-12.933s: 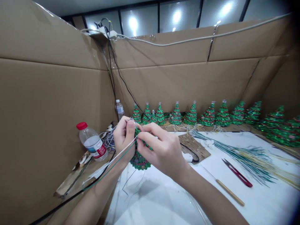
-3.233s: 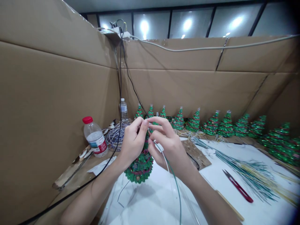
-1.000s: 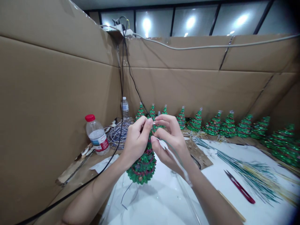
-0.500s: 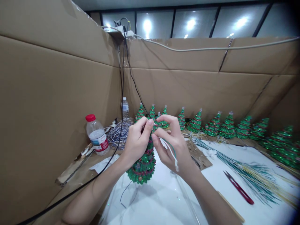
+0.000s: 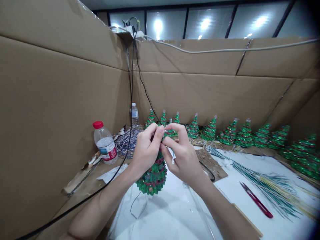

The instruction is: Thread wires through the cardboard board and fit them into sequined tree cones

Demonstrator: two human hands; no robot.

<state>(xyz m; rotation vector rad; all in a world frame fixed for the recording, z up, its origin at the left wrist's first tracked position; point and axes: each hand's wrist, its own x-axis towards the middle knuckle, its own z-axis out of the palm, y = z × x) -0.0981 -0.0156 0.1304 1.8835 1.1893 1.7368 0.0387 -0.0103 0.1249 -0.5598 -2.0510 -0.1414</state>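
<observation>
A small green Christmas tree (image 5: 151, 181) with red garland hangs upright below my two hands, over the white table surface. My left hand (image 5: 147, 148) is closed round the tree's upper part, thumb and forefinger pinched together near the tip. Close against it, my right hand (image 5: 181, 155) is closed too, its fingertips pinching at the same spot. A short end of white and green wire (image 5: 173, 156) sticks out between the right fingers. The tip of the tree and the exact point of grip are hidden behind the fingers. A thin dark wire (image 5: 133, 203) trails from the tree's base.
Several finished-looking trees (image 5: 210, 128) line the cardboard wall. To the right lie a bundle of green and yellow wires (image 5: 265, 180) and red-handled snips (image 5: 257, 201). A red-capped bottle (image 5: 105, 143) and tangled wire (image 5: 125, 143) stand left. A black cable (image 5: 97, 191) crosses in front.
My right hand has turned and its fingers have drawn in closer to my left. Less of the white and green wire shows now. My left hand keeps its grip.
</observation>
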